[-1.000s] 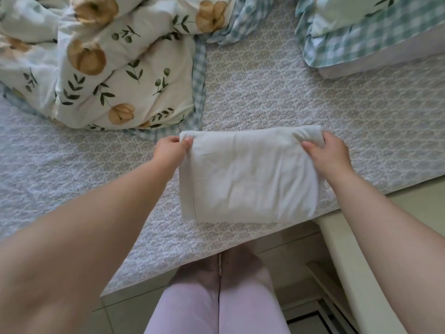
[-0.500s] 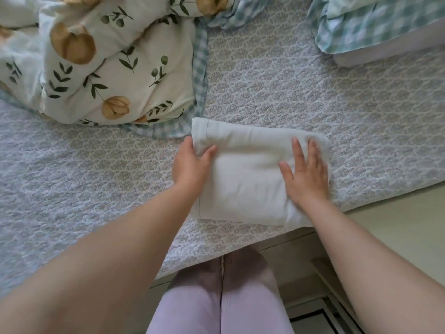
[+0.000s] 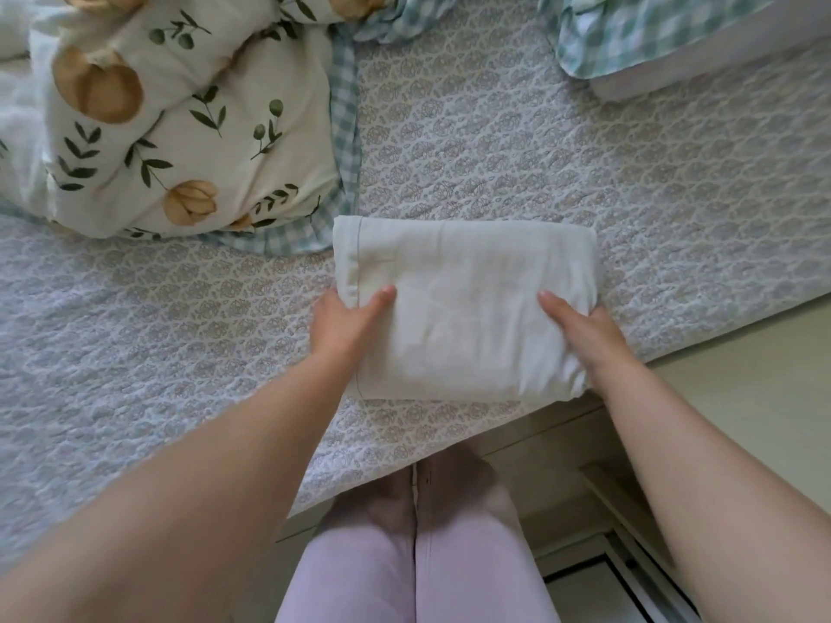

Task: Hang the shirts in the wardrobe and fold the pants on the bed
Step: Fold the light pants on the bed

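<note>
A pair of white pants, folded into a thick rectangle, lies on the bed near its front edge. My left hand grips the bundle's left side, thumb on top and fingers tucked underneath. At the right side my right hand holds it the same way, thumb on the top layer and fingers hidden below the fold. No shirt or wardrobe is in view.
A crumpled floral duvet with a green check border lies at the back left, touching the bundle's far left corner. A check-covered pillow sits at the back right. My legs in pink trousers stand against the bed's edge.
Both hands left the top of the folded pants, slid back to its sides and took hold with thumbs on top. The bundle stays in the same spot on the bed.
</note>
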`<state>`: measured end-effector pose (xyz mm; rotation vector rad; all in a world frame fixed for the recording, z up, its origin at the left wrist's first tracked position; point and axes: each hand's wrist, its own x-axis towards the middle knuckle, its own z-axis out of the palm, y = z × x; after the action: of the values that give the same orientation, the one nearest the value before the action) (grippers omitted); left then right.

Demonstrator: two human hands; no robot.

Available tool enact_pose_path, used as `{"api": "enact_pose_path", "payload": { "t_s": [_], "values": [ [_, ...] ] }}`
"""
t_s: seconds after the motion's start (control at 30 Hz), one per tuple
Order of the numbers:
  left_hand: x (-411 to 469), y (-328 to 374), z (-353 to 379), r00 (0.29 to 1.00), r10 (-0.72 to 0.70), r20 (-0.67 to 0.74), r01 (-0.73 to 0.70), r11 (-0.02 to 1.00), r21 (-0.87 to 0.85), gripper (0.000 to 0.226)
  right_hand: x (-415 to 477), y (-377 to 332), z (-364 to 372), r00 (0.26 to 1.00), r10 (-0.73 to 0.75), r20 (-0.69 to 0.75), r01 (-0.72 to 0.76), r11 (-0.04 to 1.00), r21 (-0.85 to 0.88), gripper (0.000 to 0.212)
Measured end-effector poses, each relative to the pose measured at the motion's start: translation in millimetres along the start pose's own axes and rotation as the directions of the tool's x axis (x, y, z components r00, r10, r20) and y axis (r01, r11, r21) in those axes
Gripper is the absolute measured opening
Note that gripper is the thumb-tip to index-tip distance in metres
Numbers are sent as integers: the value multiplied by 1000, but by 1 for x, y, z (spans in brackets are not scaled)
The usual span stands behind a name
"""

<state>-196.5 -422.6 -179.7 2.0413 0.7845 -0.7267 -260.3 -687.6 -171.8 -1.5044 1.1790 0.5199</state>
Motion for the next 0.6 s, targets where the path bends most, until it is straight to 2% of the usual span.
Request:
{"api": "enact_pose_path", "payload": {
  "t_s": [0.1,0.17,0.3,0.4,0.5,0.6],
  "values": [
    [1,5,4,998,-41,36,42,999,-5,61,1,-3,-3,993,-67,101,69,997,-15,65],
    [2,9,1,986,-116,119,123,991,-56,54,1,-3,-5,984,-77,159,74,997,28,61],
    [-4,29,-16,916,-232,327,292,945,-148,49,2,-3,-5,983,33,179,-58,989,139,45],
    [-13,51,-27,910,-187,370,262,951,-163,41,-9,-7,-8,981,63,181,-100,974,203,48],
    [-28,78,-38,904,-115,412,198,966,-165,38,-27,-22,-19,979,45,200,-105,948,301,69],
    [-50,107,-45,902,-51,429,136,976,-171,38,-50,-39,-37,976,12,216,-94,922,375,58]
  ]
}}
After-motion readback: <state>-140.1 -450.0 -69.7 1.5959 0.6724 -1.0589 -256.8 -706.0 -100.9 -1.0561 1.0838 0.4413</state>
